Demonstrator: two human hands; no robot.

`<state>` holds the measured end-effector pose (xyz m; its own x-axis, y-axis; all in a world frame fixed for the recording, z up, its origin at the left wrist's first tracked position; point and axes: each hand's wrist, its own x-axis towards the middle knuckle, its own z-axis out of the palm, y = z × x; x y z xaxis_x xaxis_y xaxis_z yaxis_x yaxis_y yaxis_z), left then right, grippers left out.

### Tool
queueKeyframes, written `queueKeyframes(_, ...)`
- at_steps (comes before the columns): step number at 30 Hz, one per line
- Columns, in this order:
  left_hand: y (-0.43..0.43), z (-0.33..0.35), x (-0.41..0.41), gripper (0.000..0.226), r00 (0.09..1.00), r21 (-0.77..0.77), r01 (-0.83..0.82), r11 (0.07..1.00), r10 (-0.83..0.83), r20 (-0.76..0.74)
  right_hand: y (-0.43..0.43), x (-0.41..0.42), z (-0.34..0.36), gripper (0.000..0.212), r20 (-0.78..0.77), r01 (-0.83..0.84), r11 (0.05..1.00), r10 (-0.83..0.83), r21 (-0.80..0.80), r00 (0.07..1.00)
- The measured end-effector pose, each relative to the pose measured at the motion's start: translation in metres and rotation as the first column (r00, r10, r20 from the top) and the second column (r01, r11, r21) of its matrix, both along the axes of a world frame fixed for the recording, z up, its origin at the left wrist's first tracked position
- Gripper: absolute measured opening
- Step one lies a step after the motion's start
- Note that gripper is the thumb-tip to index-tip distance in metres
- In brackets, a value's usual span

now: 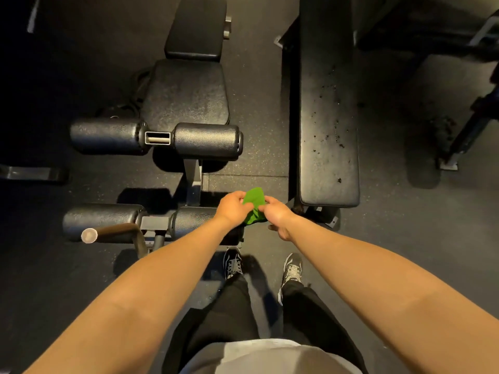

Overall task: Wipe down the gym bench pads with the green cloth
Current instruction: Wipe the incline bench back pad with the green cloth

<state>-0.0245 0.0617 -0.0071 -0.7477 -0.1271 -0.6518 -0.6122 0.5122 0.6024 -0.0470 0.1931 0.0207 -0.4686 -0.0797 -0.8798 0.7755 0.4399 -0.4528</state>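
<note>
A small green cloth (254, 202) hangs in the air between my two hands, in front of me above the floor. My left hand (232, 207) pinches its left edge and my right hand (275, 213) pinches its right edge. To the right stands a long flat black bench pad (328, 112), dotted with dark specks and crumbs. To the left is a black adjustable bench with a seat pad (186, 93), a back pad (197, 28) and black roller pads (206, 140) at two heights.
A metal handle bar (110, 233) sticks out at the lower left by the lower rollers (102, 220). A dark equipment frame (464, 136) stands at the right. My feet (233, 263) stand on the black rubber floor between the two benches.
</note>
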Motion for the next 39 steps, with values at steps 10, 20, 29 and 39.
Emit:
queueKeyframes(10, 0.172, 0.068, -0.089, 0.035, 0.938, 0.016, 0.296, 0.955, -0.287, -0.197, 0.176, -0.035, 0.069, 0.029, -0.317, 0.396, 0.914, -0.402, -0.085, 0.859)
queueKeyframes(20, 0.449, 0.128, -0.153, 0.033, 0.793, -0.036, 0.513, 0.858, -0.489, -0.363, 0.471, -0.060, 0.137, 0.031, -0.575, 0.499, 0.856, -0.478, -0.136, 0.664)
queueKeyframes(29, 0.648, 0.183, -0.193, 0.024, 0.811, 0.127, 0.505, 0.854, -0.419, -0.409, 0.664, -0.103, 0.172, 0.033, -0.653, 0.619, 0.766, -0.561, -0.175, 0.510)
queueKeyframes(39, 0.741, 0.190, -0.324, 0.019, 0.880, 0.268, 0.379, 0.886, -0.255, -0.401, 0.760, -0.241, 0.171, 0.030, -0.643, 0.626, 0.729, -0.624, -0.276, 0.444)
